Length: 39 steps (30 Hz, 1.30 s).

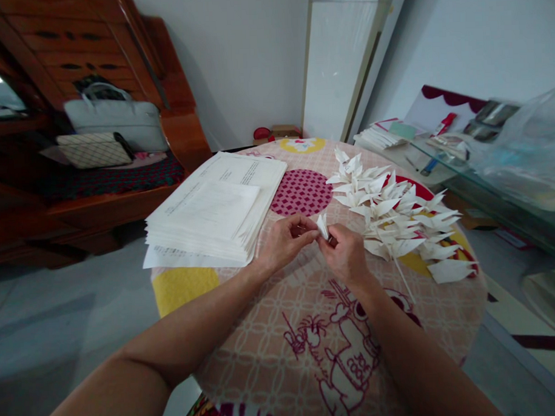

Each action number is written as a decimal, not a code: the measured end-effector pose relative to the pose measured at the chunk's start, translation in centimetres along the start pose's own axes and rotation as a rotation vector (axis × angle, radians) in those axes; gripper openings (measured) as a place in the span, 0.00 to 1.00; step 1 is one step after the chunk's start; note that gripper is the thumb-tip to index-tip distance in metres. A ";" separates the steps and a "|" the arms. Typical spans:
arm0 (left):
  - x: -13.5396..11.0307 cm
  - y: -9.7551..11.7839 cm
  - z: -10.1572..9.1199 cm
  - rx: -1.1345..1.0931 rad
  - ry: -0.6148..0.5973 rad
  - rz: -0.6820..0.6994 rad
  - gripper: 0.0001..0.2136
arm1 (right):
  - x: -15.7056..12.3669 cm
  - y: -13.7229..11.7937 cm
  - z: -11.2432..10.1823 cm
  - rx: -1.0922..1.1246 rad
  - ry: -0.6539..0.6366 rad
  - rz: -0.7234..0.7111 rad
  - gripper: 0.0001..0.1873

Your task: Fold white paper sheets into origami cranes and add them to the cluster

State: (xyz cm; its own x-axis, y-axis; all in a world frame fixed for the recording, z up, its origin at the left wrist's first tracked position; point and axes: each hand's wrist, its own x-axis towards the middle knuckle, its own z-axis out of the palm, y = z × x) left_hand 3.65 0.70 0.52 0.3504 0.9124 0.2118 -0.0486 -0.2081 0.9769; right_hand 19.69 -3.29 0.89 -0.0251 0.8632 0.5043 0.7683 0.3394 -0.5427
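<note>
My left hand [284,241] and my right hand [346,254] meet over the middle of a round table [282,353], and both pinch a small folded piece of white paper [322,224] between their fingertips. The paper stands up between the two hands, just above the patterned pink tablecloth. To the right of my right hand lies a pile of several folded white paper shapes [396,219] with pointed tips. To the left of my left hand lies a thick stack of white sheets [216,210].
A wooden bench [99,202] with a grey bag [120,122] and a checked bag stands at the left. A tall white appliance [336,66] stands behind the table. A glass table [485,170] with clutter and a plastic bag is at the right.
</note>
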 end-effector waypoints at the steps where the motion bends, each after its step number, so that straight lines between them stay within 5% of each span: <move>1: 0.0 -0.1 0.0 0.004 0.010 0.001 0.13 | 0.0 0.0 -0.1 0.028 -0.020 0.009 0.10; 9: 0.3 -0.6 -0.2 -0.108 0.012 -0.027 0.18 | 0.0 0.1 -0.3 0.362 -0.131 0.124 0.11; 22: 0.4 -0.7 0.0 -0.294 0.015 -0.114 0.17 | -0.1 0.9 0.2 0.456 -0.091 0.143 0.14; 31: 0.2 -0.6 0.1 0.055 0.044 -0.118 0.06 | -0.4 1.2 1.1 0.433 -0.059 0.202 0.16; 39: -0.4 -0.1 0.6 0.360 0.094 0.009 0.03 | -0.5 1.1 1.7 0.429 0.021 0.244 0.17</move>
State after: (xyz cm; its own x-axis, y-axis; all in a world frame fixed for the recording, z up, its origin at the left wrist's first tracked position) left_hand 4.11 0.12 0.35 0.2630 0.9349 0.2383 0.2863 -0.3115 0.9061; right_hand 19.51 -2.73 -1.09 0.1394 0.9303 0.3392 0.4178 0.2553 -0.8719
